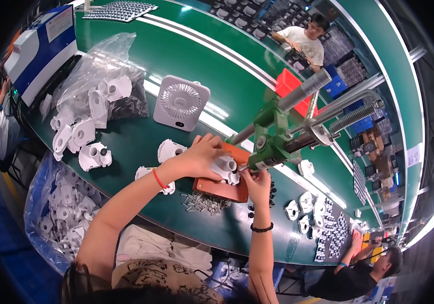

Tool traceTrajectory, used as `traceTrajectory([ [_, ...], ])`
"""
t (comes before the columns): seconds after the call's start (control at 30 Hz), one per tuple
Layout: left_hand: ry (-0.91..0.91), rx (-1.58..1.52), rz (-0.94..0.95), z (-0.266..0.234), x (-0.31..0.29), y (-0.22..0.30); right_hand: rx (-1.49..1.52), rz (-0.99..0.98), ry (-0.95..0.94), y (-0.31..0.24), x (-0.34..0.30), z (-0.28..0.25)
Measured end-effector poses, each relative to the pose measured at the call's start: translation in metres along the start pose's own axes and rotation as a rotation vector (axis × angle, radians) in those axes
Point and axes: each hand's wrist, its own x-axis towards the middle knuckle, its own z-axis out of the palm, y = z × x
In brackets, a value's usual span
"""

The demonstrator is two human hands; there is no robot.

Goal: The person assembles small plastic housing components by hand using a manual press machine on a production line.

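Observation:
My left hand is curled over a white plastic housing and grips it on top of an orange block. The housing sits under the head of a green hand press. My right hand is at the housing's right side, thumb and fingers pinched together close to the press tip. What the pinch holds, if anything, is too small to make out. Along the block's near edge lies a pile of small metal pins. More white housings rest beside my left wrist.
A white square fan stands behind my left hand. At left are a plastic bag, loose housings and a blue-lined bin of housings. Rows of parts cover the right end. Two people work nearby. A red bin stands behind the press.

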Motion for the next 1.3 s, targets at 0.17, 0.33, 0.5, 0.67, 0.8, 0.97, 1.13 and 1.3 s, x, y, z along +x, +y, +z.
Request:
traceTrajectory([
  [0.17,0.021,-0.034,0.020,0.002,0.001,-0.001,0.117,-0.104,-0.001,0.001,0.001,0.006],
  [0.33,0.026,-0.051,0.009,0.002,0.001,-0.003,0.099,-0.137,0.062,-0.006,-0.001,0.013],
  [0.5,0.045,-0.044,0.017,0.004,0.000,-0.004,0.064,-0.127,0.071,-0.007,-0.005,0.013],
  [0.67,0.093,-0.033,0.047,0.004,0.000,-0.005,-0.281,-0.363,0.049,-0.001,-0.009,0.003],
  [0.8,0.103,-0.056,0.042,0.004,0.000,-0.005,-0.387,-0.475,-0.058,0.009,-0.010,-0.013],
  [0.97,0.091,0.059,0.100,0.010,0.002,0.000,0.196,-0.164,0.230,0.040,0.017,-0.056],
  [1.13,0.179,0.079,0.140,0.013,0.003,-0.002,0.253,-0.098,0.386,-0.013,0.084,-0.106],
  [1.3,0.083,0.011,0.093,0.012,0.004,0.010,0.775,0.004,-0.112,-0.108,0.159,-0.146],
])
